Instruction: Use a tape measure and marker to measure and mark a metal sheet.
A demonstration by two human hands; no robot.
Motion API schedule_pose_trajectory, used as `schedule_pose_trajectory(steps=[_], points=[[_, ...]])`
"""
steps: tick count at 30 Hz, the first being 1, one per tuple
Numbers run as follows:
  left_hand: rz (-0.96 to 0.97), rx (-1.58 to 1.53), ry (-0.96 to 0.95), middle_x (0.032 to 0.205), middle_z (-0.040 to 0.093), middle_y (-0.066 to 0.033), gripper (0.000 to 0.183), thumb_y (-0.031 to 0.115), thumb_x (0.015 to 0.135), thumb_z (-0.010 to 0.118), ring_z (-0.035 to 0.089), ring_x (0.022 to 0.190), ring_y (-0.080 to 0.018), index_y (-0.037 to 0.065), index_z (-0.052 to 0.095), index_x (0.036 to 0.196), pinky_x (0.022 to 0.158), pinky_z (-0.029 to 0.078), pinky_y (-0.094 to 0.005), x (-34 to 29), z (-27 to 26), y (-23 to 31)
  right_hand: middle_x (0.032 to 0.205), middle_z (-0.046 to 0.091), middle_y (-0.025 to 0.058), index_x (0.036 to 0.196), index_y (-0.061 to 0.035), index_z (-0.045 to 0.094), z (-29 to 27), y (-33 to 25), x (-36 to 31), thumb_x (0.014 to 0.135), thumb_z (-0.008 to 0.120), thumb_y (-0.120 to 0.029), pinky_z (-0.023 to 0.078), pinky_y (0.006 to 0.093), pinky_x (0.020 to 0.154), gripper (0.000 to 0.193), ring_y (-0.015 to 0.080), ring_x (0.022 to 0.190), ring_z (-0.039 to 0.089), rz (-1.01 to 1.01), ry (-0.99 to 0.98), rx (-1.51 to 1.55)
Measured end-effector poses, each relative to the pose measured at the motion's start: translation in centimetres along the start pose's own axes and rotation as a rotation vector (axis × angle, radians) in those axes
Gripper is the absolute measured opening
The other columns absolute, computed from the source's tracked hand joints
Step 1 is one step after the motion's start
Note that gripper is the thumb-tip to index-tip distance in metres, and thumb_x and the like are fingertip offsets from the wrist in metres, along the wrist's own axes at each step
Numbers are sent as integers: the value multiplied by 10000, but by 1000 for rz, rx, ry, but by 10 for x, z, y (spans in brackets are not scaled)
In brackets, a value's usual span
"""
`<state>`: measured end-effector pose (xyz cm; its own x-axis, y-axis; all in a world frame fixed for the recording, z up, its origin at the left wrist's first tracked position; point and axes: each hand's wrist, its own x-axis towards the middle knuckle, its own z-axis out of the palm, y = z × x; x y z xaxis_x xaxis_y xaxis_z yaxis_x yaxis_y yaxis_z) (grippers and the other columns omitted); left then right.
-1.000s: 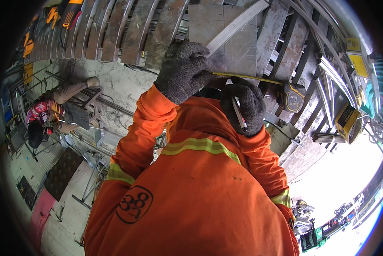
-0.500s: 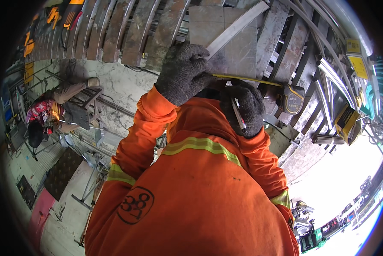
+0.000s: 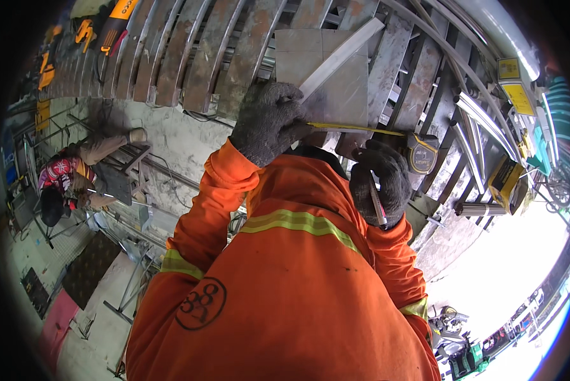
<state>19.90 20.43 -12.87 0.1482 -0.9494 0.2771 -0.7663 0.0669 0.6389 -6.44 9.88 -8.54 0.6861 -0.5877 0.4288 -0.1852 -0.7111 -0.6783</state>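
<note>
My left hand [image 3: 269,124], in a dark knit glove, is closed around the near end of a flat grey metal bar [image 3: 342,57]. The bar slants away to the right over a square metal plate [image 3: 351,92]. By the left fingertips is the end of a yellow tape blade [image 3: 355,128], which runs right to its tape measure case [image 3: 423,154] lying on the slats. My right hand [image 3: 386,178], gloved alike, is closed on a slim white-and-red pen [image 3: 378,208], just below the blade and left of the case.
Slatted metal workbench [image 3: 212,57] spans the far side, with a yellow-black power tool [image 3: 117,25] at far left. Metal strips [image 3: 485,117] and a yellow-black box [image 3: 506,181] sit at right. Another person [image 3: 66,178] works low down at left.
My right hand has moved right and slightly nearer, drawing away from the tape blade with the pen. The left hand stays on the bar. Sparks by the other person are gone.
</note>
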Motion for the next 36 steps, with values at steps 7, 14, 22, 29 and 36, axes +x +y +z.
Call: schedule_pose_trajectory(steps=[7, 14, 22, 29, 36], points=[[-60, -61, -22, 1285, 630, -129, 277, 164, 771, 939, 626, 1156, -361, 87, 774, 980, 971, 540, -471, -2, 1, 3, 1081, 770, 131, 1094, -92, 753, 27, 6, 8, 824, 858, -50, 581, 493, 921, 293, 380, 1033, 744, 34, -125, 112], [-7, -28, 18, 1272, 631, -128, 283, 127, 762, 944, 640, 1095, -337, 80, 774, 984, 950, 545, -462, -1, -1, 4, 1151, 770, 168, 1158, -71, 764, 33, 10, 2, 823, 861, -66, 587, 474, 918, 349, 400, 1067, 741, 64, -158, 100], [-12, -29, 19, 1257, 632, -125, 281, 135, 755, 948, 629, 1100, -344, 79, 772, 967, 947, 539, -470, 1, 0, 5, 1145, 773, 156, 1178, -82, 772, 34, 8, 2, 821, 864, -74, 581, 475, 925, 368, 398, 1055, 737, 59, -148, 59], [40, -31, 99, 1193, 639, -78, 271, 120, 735, 927, 671, 914, -274, 95, 725, 914, 909, 497, -464, 4, 1, 5, 1158, 767, 161, 1188, -85, 771, 34, 6, 2, 825, 859, -65, 575, 479, 933, 374, 402, 1067, 732, 75, -146, 60], [16, -44, 84, 1189, 643, -74, 270, 99, 720, 912, 669, 918, -274, 101, 720, 909, 914, 496, -461, 4, 0, 7, 1176, 766, 168, 1184, -81, 768, 38, 7, -2, 826, 857, -66, 574, 477, 939, 370, 401, 1076, 731, 56, -130, 36]])
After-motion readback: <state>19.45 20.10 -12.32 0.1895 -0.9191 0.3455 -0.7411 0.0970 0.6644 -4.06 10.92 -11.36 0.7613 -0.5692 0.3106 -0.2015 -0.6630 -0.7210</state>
